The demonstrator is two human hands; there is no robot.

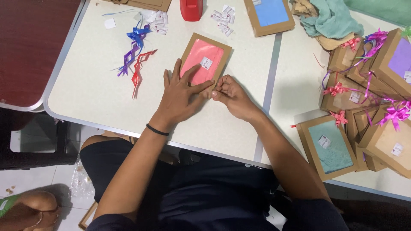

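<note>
A flat brown cardboard box with a pink window (202, 60) lies on the white table (94, 94) in front of me. A small white sticker sits on its window. My left hand (180, 92) rests flat on the box's near end, fingers spread over the pink window. My right hand (229, 96) is curled at the box's near right corner, fingertips pinched against the corner and touching my left fingers. Whether it holds something small is hidden.
Blue, purple and red ribbons (135, 53) lie to the left. A red tape dispenser (191, 9) and white stickers (222, 19) sit at the back, beside a blue-window box (269, 15). Ribbon-tied boxes (372, 85) and a teal-window box (329, 145) crowd the right. Teal cloth (329, 17) lies behind.
</note>
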